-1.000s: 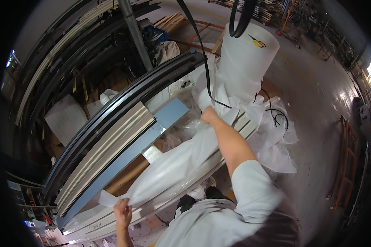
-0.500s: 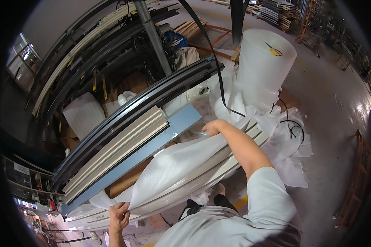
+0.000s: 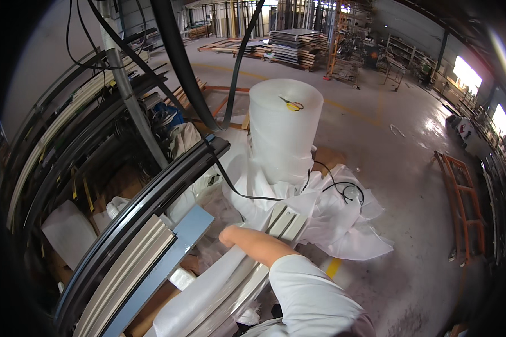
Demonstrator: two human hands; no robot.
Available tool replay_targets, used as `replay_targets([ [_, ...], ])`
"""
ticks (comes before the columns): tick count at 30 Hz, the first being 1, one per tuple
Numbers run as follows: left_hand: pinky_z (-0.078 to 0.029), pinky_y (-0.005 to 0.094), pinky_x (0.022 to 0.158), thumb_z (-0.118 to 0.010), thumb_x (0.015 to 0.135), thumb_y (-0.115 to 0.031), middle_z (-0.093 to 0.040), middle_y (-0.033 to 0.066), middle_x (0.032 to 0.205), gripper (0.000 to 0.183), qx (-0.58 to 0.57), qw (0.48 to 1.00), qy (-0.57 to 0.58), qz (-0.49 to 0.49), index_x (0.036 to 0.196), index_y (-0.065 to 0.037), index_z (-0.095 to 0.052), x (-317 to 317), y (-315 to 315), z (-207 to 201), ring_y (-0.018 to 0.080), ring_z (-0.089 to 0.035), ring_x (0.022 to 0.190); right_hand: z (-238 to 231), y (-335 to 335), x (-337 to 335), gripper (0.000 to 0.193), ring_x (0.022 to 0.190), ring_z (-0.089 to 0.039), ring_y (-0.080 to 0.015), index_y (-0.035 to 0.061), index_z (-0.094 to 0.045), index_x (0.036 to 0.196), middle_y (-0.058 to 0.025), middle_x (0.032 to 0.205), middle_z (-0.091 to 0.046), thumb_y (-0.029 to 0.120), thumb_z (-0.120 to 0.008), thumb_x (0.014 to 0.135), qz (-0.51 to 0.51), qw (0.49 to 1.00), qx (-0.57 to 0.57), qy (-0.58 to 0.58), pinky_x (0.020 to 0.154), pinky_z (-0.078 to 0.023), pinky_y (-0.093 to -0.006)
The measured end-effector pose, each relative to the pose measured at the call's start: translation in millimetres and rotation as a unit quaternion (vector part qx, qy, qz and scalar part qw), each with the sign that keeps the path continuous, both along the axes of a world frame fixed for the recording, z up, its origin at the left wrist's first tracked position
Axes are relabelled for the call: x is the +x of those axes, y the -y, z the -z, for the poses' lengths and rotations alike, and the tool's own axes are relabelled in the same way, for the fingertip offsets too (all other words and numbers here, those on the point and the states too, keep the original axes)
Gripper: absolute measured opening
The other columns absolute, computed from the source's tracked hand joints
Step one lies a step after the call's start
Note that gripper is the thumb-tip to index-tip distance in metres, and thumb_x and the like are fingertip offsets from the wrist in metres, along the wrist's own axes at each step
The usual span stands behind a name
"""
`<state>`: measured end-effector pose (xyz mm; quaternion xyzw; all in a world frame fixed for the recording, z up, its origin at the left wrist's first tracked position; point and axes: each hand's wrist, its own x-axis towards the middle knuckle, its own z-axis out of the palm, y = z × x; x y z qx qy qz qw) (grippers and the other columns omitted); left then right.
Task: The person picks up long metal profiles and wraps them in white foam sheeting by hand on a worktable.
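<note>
My right hand reaches across the light grey profiles, at the far edge of a white foam sheet. Its fingers look curled, but the fingertips are hidden, so what they grip does not show. The sheet lies lengthwise over the profiles, whose grooved ends stick out beyond my forearm. My left hand is out of the picture. Left of the sheet lie a blue flat strip and beige ridged profiles. A small white block sits between the strip and the sheet.
A tall foam roll stands beyond the profiles, with yellow-handled scissors on top. Loose foam and black cord lie beside it. Dark straps hang in front. Long dark profiles run at the left; an orange frame stands right.
The view has swung up and to the right, so the scene sits lower and further left. My left hand, earlier at the sheet's near end, has left the picture. My right arm still reaches across.
</note>
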<state>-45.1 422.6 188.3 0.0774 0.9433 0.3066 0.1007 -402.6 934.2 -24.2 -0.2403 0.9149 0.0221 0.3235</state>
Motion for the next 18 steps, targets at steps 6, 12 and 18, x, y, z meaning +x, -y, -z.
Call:
replay_targets([
  [6,-0.053,0.0486,0.077,-0.085,0.079,-0.023,-0.067,0.0251,0.094,0.038,-0.158,0.987,-0.024,0.014,0.104,0.001,-0.069,-24.4,-45.0,-23.3,0.0413,-0.065,0.088,-99.8,-82.3,4.0,0.033,0.112,-0.071,-0.0318,0.0059,-0.077,0.115,-0.0142,0.123,-0.073,0.008,-0.067,0.083,0.181,0.981,-0.036,-0.062,0.087,-0.058,-0.0456],
  [12,-0.049,0.0507,0.068,-0.082,0.078,-0.037,-0.061,0.0173,0.07,0.038,-0.198,0.975,-0.048,0.093,0.072,-0.007,-0.059,-46.1,-75.3,-28.3,0.0394,-0.061,0.072,-59.7,-23.3,7.5,0.068,0.132,-0.059,-0.0319,0.0141,-0.058,0.146,-0.0122,0.145,-0.061,0.001,-0.059,0.079,0.033,0.985,-0.155,0.065,0.106,-0.05,-0.0431],
  [18,-0.056,0.0468,0.073,-0.078,0.08,-0.029,-0.072,0.0181,0.086,0.03,-0.136,0.98,0.111,0.096,0.101,-0.008,-0.076,-70.2,-143.5,-43.3,0.0361,-0.071,0.082,-41.4,12.9,17.6,0.062,0.132,-0.058,-0.0321,0.019,-0.058,0.147,-0.0091,0.148,-0.059,0.01,-0.058,0.085,-0.093,0.988,-0.031,0.118,0.106,-0.051,-0.0454],
])
